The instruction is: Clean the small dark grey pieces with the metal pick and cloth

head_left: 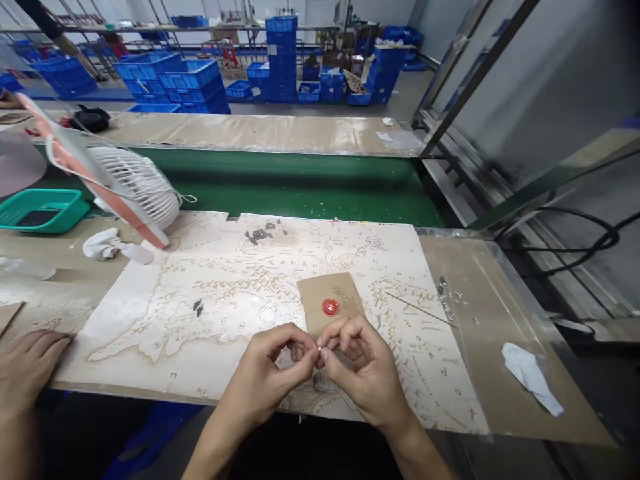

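L hand (263, 370), R hand (363, 373): pinch white bit (319, 349).
Both narrow, tips together; keep wrists steady over map sheet (225, 280), nr card (313, 300) w/ red disc (330, 307).

Tall stacks of blue plastic crates (283, 60) on a grey polished floor (400, 93), beyond a long green conveyor belt (280, 187); pale walls (440, 23) and long metal benches (230, 28) along the far side, under flat, even light.

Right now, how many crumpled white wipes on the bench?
2. One wipe lies left of the map, near the white fan; the other wipe lies on the clear sheet right of the map. More may be hidden beneath the map or fan.
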`<state>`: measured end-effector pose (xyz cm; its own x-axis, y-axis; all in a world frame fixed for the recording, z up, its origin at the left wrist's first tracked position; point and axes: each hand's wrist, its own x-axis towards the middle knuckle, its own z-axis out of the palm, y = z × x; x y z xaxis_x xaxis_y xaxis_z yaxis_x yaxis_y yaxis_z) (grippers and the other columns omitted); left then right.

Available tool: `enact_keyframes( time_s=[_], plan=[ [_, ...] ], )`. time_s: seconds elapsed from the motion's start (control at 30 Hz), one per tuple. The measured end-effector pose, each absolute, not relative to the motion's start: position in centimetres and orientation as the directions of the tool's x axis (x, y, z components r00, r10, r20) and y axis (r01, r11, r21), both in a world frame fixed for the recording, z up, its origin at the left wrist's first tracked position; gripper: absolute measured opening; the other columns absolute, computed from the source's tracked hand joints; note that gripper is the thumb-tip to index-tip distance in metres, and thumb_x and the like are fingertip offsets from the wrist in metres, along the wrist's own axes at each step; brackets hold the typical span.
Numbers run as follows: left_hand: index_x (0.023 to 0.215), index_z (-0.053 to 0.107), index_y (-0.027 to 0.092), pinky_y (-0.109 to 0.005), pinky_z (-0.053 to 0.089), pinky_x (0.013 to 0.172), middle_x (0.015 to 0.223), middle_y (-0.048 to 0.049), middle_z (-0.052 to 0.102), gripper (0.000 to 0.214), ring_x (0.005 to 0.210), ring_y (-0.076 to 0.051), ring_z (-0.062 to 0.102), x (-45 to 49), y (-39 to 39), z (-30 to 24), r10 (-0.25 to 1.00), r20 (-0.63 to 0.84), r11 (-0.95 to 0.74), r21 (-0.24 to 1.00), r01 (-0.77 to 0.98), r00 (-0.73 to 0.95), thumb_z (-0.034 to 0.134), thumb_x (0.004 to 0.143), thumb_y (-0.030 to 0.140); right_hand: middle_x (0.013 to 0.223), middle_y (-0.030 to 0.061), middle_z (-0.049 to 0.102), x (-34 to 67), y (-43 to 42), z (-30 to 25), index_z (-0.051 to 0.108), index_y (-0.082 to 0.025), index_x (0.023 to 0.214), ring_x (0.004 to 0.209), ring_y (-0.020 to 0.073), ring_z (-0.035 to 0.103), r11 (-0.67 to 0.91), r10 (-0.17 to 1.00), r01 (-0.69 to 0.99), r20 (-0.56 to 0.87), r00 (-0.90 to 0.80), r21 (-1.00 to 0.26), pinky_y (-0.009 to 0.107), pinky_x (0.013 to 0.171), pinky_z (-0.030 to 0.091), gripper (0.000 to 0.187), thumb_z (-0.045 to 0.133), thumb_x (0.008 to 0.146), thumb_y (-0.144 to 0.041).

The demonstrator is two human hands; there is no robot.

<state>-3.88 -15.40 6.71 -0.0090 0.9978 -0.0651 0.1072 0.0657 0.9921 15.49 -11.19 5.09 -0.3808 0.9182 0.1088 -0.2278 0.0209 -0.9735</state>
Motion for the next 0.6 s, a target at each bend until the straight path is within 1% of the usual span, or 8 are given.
enact_keyframes(
  time_s=[0.07,0.13,0.33,0.47,0.6],
  plan=[
    [0.09,0.082,0.022,-0.028,0.05,0.075,0.082,-0.0013,0.075,0.012,0.079,-0.017,0.065,-3.0,-14.8,6.6,0.997,-0.073,0.07,0.986,0.152,0.017,0.082,0.1,0.029,0.103,0.0015,0.075,16.7,-10.6,4.7,0.053,-0.028,0.094,0.094,0.0174,0.074,0.031,0.909,-0.224,0.121,-0.398,-0.974,0.03,0.085,0.061,0.03,0.079,0.105,-0.018],
    [0.09,0.081,0.022,-0.028,0.049,0.074,0.081,-0.0009,0.074,0.014,0.077,-0.016,0.064,-2.1,-14.2,6.2,0.996,-0.087,0.079,0.981,0.18,0.036,0.081,0.101,0.031,0.102,0.0014,0.074,17.8,-10.2,4.5,0.052,-0.028,0.094,0.093,0.0177,0.073,0.016,0.909,-0.216,0.104,-0.403,-0.976,0.031,0.084,0.061,0.03,0.077,0.105,-0.017],
    [0.096,0.084,0.024,-0.029,0.05,0.075,0.086,-0.0014,0.076,0.02,0.079,-0.017,0.065,0.2,-13.1,4.8,0.984,-0.164,0.145,0.962,0.23,0.065,0.077,0.105,0.04,0.098,0.0003,0.073,20.1,-9.4,3.8,0.05,-0.028,0.092,0.093,0.0171,0.072,0.001,0.932,-0.123,0.046,-0.359,-0.992,0.03,0.087,0.06,0.029,0.074,0.103,-0.016],
    [0.098,0.087,0.024,-0.031,0.049,0.075,0.085,-0.0025,0.079,0.024,0.078,-0.019,0.066,1.0,-12.4,4.7,0.984,-0.178,0.166,0.95,0.266,0.022,0.078,0.105,0.045,0.097,0.0009,0.072,20.0,-8.6,3.4,0.049,-0.028,0.092,0.092,0.0178,0.073,0.032,0.936,-0.045,0.045,-0.348,-0.999,0.03,0.085,0.061,0.027,0.072,0.104,-0.019],
    [0.101,0.087,0.025,-0.033,0.052,0.076,0.089,-0.0028,0.082,0.024,0.079,-0.02,0.069,0.6,-11.8,5.1,0.983,-0.179,0.181,0.953,0.244,-0.03,0.076,0.105,0.046,0.097,0.0023,0.073,19.1,-7.4,3.8,0.046,-0.029,0.092,0.091,0.0197,0.073,0.094,0.936,0.045,0.073,-0.344,-0.995,0.033,0.084,0.061,0.027,0.068,0.105,-0.02]
  ],
)
